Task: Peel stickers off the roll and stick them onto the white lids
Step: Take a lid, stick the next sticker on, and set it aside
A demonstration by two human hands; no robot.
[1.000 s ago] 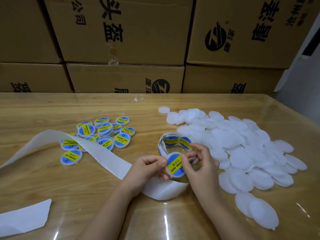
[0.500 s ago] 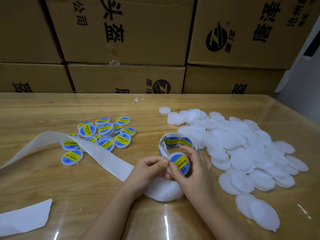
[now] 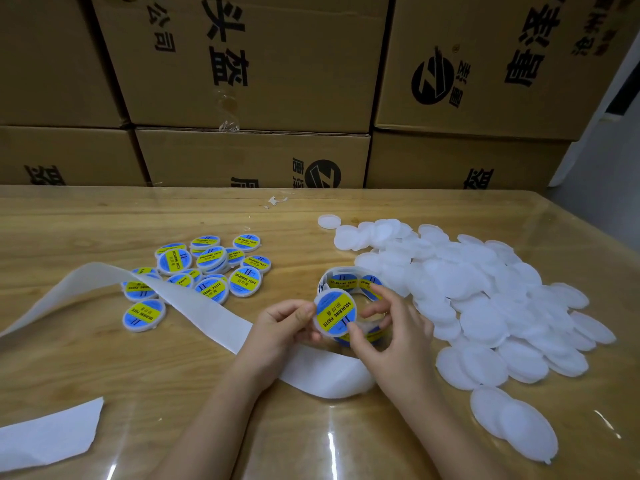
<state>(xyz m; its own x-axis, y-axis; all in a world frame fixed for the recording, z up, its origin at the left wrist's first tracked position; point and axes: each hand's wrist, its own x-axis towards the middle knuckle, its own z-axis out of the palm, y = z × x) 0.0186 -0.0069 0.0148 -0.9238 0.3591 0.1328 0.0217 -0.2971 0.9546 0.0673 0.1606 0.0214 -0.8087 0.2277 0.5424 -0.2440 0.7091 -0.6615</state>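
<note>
- Left hand point(image 3: 280, 327) pinched the labelled lid point(image 3: 335, 312) by its rim; right hand point(image 3: 391, 327) pressed a thumb on the lid's lower edge, fingers curled over the sticker roll point(image 3: 349, 282).
- Best smoothed from sticker centre outward, rim kept steady.
- Held above the counter point(image 3: 86, 362) near its front middle.
- Finished lids point(image 3: 207, 268) toward the left edge, blank white lids point(image 3: 485, 292) toward the right.

Two hands point(image 3: 287, 327). One sticker roll point(image 3: 346, 282). Roughly fifteen labelled lids point(image 3: 246, 280) toward the tabletop's left side; dozens of plain white lids point(image 3: 485, 289), too overlapped to count exactly, toward its right edge. Six stacked cardboard boxes point(image 3: 242, 64).
</note>
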